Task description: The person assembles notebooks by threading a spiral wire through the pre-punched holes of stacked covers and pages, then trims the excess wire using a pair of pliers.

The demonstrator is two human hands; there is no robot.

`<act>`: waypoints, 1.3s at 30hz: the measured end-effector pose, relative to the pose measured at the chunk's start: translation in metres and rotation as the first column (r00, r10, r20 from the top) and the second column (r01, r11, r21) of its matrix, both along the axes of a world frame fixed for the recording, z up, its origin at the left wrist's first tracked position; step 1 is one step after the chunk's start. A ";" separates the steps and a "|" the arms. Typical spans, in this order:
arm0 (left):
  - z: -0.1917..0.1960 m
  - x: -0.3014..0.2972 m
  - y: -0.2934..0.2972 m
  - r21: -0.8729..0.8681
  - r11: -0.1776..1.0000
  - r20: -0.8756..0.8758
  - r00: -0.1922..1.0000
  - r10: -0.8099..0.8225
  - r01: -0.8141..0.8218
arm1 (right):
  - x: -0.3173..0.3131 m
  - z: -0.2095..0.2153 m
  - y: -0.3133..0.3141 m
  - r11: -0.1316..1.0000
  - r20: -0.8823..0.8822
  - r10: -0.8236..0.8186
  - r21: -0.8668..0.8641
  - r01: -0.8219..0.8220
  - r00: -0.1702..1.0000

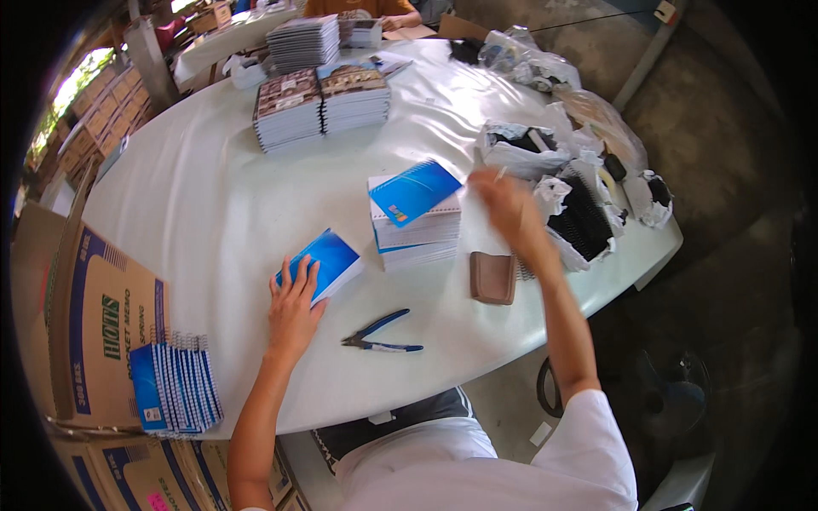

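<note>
On the white table, my left hand (295, 300) grips a small blue-covered memo pad (331, 252), fingers over its cover and thumb at the near edge. My right hand (511, 213) is smeared by motion, right of a stack of unbound pads (417, 234); its fingers cannot be read clearly. Another blue cover (416, 192) lies tilted on top of that stack, with punched holes along one edge. Between my forearms rest blue-handled cutting pliers (382, 334). A brown block-like piece (492, 278) sits close to my right forearm.
Open plastic bags of black spiral coils (583, 217) crowd the right edge. Large spiral-bound books (319, 102) are piled at the far side, near another person (362, 10). Finished spiral memo pads (177, 387) stand beside a cardboard box (115, 324) at the left.
</note>
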State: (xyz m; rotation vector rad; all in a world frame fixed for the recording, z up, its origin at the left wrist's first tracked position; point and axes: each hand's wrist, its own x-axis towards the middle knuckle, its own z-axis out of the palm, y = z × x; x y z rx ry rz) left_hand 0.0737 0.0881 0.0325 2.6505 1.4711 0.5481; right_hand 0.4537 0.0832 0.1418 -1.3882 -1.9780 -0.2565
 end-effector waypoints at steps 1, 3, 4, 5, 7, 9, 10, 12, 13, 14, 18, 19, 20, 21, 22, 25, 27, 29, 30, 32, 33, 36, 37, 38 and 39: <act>-0.001 0.001 0.002 0.004 1.000 -0.001 1.000 -0.010 0.010 | 0.043 0.011 0.029 0.987 0.086 -0.153 -0.025 0.156 0.984; -0.002 0.003 0.003 0.015 1.000 -0.004 1.000 -0.009 0.009 | 0.104 0.034 0.080 0.797 0.213 -0.518 -0.231 0.557 0.829; -0.002 0.007 0.003 0.021 1.000 0.001 1.000 -0.019 0.019 | 0.144 0.033 0.100 0.736 0.261 -0.601 -0.187 0.651 0.755; -0.003 0.012 0.005 0.024 0.999 0.011 0.999 -0.037 0.036 | 0.184 0.020 0.111 0.659 0.307 -0.682 -0.136 0.740 0.664; -0.002 0.018 0.005 -0.005 0.998 0.017 0.998 -0.055 0.055 | 0.238 -0.003 0.115 0.578 0.401 -0.684 -0.211 0.788 0.609; 0.011 0.016 0.004 -0.001 1.000 0.029 1.000 -0.003 0.003 | 0.238 -0.013 0.129 0.534 0.412 -0.693 -0.258 0.805 0.592; 0.028 0.019 -0.003 0.015 0.999 0.039 0.998 0.048 -0.049 | 0.223 -0.023 0.134 0.528 0.380 -0.709 -0.274 0.804 0.594; 0.056 0.040 -0.001 0.110 0.994 0.124 0.992 0.014 -0.028 | 0.209 -0.021 0.140 0.465 0.316 -0.739 -0.401 0.789 0.595; 0.070 0.063 0.011 0.186 0.981 0.200 0.976 -0.086 0.049 | 0.222 -0.023 0.131 0.492 0.303 -0.740 -0.366 0.790 0.601; 0.083 0.093 0.021 0.218 0.971 0.256 0.954 -0.158 0.102 | 0.240 -0.026 0.120 0.513 0.296 -0.743 -0.324 0.795 0.600; 0.093 0.156 0.055 0.098 0.985 0.093 0.984 -0.152 0.143 | 0.214 -0.024 0.124 0.562 0.232 -0.719 -0.361 0.745 0.655; 0.097 0.160 0.057 -0.002 0.983 0.020 0.982 -0.185 0.185 | 0.213 -0.023 0.124 0.556 0.221 -0.701 -0.426 0.714 0.678; 0.101 0.163 0.058 -0.105 0.971 -0.051 0.974 -0.222 0.216 | 0.213 -0.021 0.126 0.611 0.164 -0.680 -0.412 0.676 0.714; 0.103 0.168 0.057 -0.085 0.944 -0.044 0.946 -0.322 0.318 | 0.234 -0.020 0.119 0.660 0.151 -0.665 -0.340 0.670 0.732; 0.102 0.173 0.057 -0.061 0.898 -0.032 0.898 -0.439 0.437 | 0.270 -0.018 0.107 0.688 0.150 -0.664 -0.262 0.677 0.733; 0.100 0.144 0.077 -0.055 0.845 -0.051 0.843 -0.535 0.532 | 0.277 -0.008 0.105 0.856 0.064 -0.488 -0.164 0.491 0.871; 0.102 0.133 0.086 -0.114 0.841 -0.012 0.846 -0.533 0.528 | 0.261 0.008 0.101 0.901 -0.003 -0.395 -0.197 0.387 0.919; 0.105 0.129 0.089 -0.222 0.830 0.083 0.858 -0.507 0.512 | 0.237 0.021 0.093 0.950 -0.088 -0.300 -0.122 0.288 0.950; 0.108 0.129 0.090 -0.250 0.819 0.094 0.855 -0.510 0.516 | 0.223 0.033 0.088 0.960 -0.119 -0.275 -0.087 0.266 0.954; 0.113 0.131 0.089 -0.301 0.794 0.118 0.846 -0.519 0.529 | 0.199 0.052 0.082 0.972 -0.157 -0.213 0.064 0.226 0.964; 0.112 0.131 0.090 -0.308 0.786 0.144 0.843 -0.518 0.536 | 0.183 0.061 0.079 0.974 -0.140 -0.165 0.131 0.183 0.976; 0.108 0.125 0.091 -0.317 0.781 0.198 0.842 -0.501 0.539 | 0.115 0.077 0.072 0.945 0.012 0.034 0.326 -0.036 0.999; 0.107 0.120 0.091 -0.303 0.789 0.205 0.845 -0.495 0.535 | 0.081 0.079 0.066 0.947 0.086 0.094 0.301 -0.116 0.992; 0.108 0.122 0.090 -0.283 0.784 0.217 0.833 -0.508 0.552 | 0.067 0.067 0.061 0.946 0.152 0.154 0.264 -0.190 0.976; 0.107 0.114 0.090 -0.272 0.795 0.283 0.835 -0.472 0.541 | 0.037 0.054 0.051 0.974 0.258 0.084 0.181 -0.133 0.963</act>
